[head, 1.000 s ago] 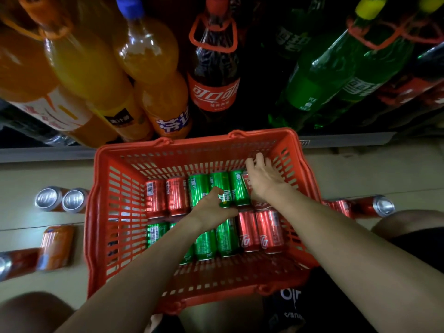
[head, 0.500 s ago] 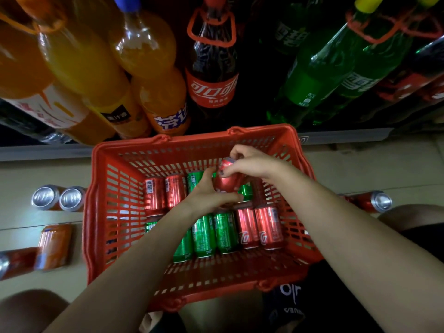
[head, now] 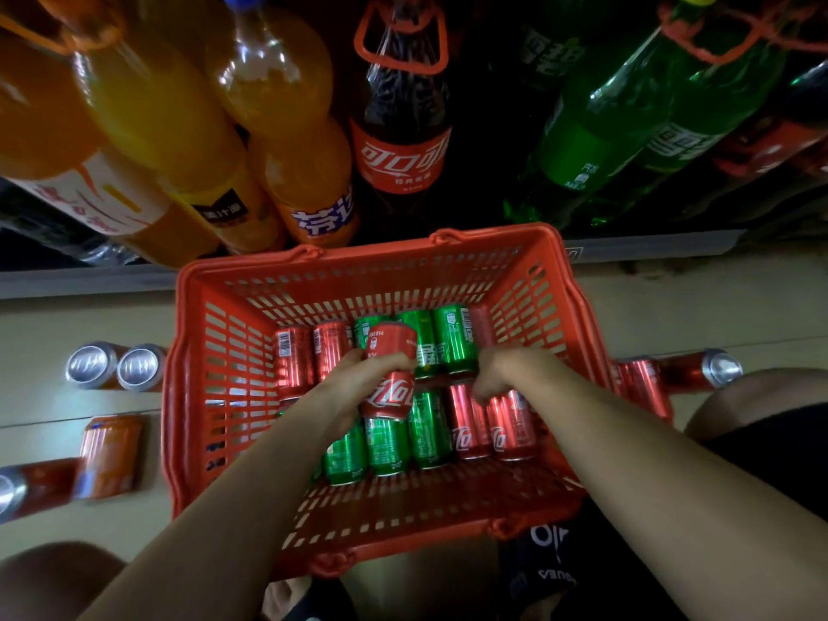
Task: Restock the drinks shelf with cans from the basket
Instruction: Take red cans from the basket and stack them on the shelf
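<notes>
Hands work inside a red plastic mesh basket (head: 215, 351). Left hand (head: 354, 387) now grips a red cola can (head: 389, 374), passed over from the right and lifted above the others. Right hand (head: 502, 374) reaches down, fingers curling onto another red can (head: 511, 423).

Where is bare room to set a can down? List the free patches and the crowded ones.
Free: the basket floor between its left wall and the red cans; its near strip before the green cans; the beige surface beyond the two silver-topped cans. Crowded: the basket's middle and right.
</notes>
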`<control>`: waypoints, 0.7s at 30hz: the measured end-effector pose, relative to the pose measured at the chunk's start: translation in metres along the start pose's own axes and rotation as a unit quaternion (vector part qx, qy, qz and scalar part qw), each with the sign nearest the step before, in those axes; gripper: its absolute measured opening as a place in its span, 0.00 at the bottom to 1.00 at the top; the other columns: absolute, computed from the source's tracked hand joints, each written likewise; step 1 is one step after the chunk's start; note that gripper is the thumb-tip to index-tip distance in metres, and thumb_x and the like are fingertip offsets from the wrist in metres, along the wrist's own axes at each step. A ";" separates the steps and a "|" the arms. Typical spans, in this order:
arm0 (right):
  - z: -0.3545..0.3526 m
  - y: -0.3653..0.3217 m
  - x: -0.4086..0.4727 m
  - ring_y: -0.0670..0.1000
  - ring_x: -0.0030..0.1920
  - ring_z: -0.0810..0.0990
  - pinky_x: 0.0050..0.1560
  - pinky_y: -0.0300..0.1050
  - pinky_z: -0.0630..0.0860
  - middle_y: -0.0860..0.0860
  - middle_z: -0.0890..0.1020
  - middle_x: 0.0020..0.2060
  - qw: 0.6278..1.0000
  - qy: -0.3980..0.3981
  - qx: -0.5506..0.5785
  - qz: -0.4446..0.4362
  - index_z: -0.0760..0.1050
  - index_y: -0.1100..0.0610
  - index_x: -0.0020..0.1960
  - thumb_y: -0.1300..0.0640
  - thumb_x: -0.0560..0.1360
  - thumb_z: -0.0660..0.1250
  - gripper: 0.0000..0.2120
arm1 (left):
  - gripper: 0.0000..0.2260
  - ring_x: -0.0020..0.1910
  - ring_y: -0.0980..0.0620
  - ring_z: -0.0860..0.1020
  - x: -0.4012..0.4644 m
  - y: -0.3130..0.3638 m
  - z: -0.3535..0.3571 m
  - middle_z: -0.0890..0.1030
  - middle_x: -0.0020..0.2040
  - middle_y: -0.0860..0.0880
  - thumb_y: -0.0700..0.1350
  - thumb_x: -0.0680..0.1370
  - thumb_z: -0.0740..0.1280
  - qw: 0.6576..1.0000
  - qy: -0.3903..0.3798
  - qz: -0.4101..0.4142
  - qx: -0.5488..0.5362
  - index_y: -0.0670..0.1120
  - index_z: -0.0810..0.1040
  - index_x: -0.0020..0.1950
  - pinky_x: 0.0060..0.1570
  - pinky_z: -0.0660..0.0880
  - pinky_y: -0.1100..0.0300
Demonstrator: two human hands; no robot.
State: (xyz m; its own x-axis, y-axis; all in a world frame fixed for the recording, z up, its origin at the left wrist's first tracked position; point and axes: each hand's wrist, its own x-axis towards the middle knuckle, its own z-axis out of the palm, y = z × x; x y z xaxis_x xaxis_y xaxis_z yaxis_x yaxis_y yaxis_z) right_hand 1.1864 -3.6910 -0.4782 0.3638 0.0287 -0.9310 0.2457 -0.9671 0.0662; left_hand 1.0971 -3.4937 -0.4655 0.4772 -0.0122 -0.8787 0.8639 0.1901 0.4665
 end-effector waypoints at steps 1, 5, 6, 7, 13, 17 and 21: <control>0.006 0.000 0.002 0.58 0.59 0.80 0.58 0.49 0.80 0.57 0.79 0.62 0.999 -0.011 -0.033 0.011 0.76 0.58 0.67 0.48 0.74 0.72 0.25 | 0.32 0.44 0.45 0.85 0.000 -0.001 0.001 0.83 0.55 0.40 0.43 0.73 0.78 1.000 -0.004 -0.002 0.003 0.43 0.68 0.73 0.36 0.82 0.56; 0.017 0.000 0.013 0.62 0.73 0.68 0.70 0.55 0.73 0.60 0.71 0.73 0.999 0.015 -0.040 0.016 0.64 0.56 0.78 0.48 0.71 0.76 0.40 | 0.36 0.51 0.43 0.85 0.003 -0.007 0.004 0.83 0.58 0.40 0.43 0.71 0.79 1.000 -0.017 -0.001 0.006 0.43 0.67 0.75 0.47 0.83 0.51; 0.017 0.001 0.014 0.64 0.75 0.65 0.72 0.56 0.71 0.60 0.69 0.74 0.999 0.016 -0.041 0.010 0.62 0.55 0.79 0.47 0.71 0.76 0.42 | 0.35 0.52 0.43 0.85 0.003 -0.008 0.004 0.83 0.58 0.40 0.43 0.71 0.79 1.000 -0.020 0.002 0.007 0.44 0.68 0.75 0.48 0.83 0.51; 0.016 0.001 0.015 0.64 0.76 0.64 0.72 0.56 0.70 0.59 0.69 0.75 0.999 0.008 -0.045 0.007 0.63 0.55 0.79 0.47 0.71 0.77 0.42 | 0.35 0.52 0.43 0.85 0.003 -0.009 0.005 0.83 0.58 0.40 0.43 0.71 0.80 1.000 -0.022 0.006 0.009 0.44 0.68 0.74 0.48 0.83 0.51; 0.021 -0.005 0.019 0.58 0.56 0.83 0.58 0.51 0.82 0.57 0.82 0.62 0.999 -0.013 -0.016 -0.029 0.77 0.59 0.67 0.53 0.66 0.81 0.32 | 0.34 0.53 0.43 0.84 0.003 -0.007 0.005 0.83 0.58 0.42 0.42 0.71 0.79 0.999 -0.022 0.029 -0.003 0.47 0.70 0.74 0.45 0.81 0.53; 0.020 -0.001 0.012 0.57 0.51 0.84 0.49 0.47 0.83 0.56 0.83 0.55 0.998 0.003 0.038 -0.047 0.78 0.59 0.63 0.54 0.64 0.82 0.30 | 0.33 0.53 0.43 0.84 0.003 -0.007 0.004 0.83 0.58 0.42 0.43 0.71 0.79 0.999 -0.018 0.034 -0.008 0.47 0.70 0.74 0.45 0.80 0.54; 0.010 0.005 0.007 0.55 0.48 0.84 0.41 0.44 0.78 0.55 0.84 0.51 0.985 0.015 0.165 -0.058 0.78 0.55 0.54 0.55 0.63 0.81 0.22 | 0.35 0.49 0.44 0.86 0.002 -0.006 0.006 0.84 0.56 0.41 0.46 0.69 0.82 0.999 -0.023 0.025 -0.022 0.45 0.71 0.72 0.40 0.82 0.55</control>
State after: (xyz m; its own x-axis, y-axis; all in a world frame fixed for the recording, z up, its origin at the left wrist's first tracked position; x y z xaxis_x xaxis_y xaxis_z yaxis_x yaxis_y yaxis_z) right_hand 1.1817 -3.6979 -0.4882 0.3778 0.1466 -0.9142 -0.0154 -0.9862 -0.1646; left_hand 1.0932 -3.5007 -0.4692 0.5266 -0.0460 -0.8489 0.8318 0.2344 0.5033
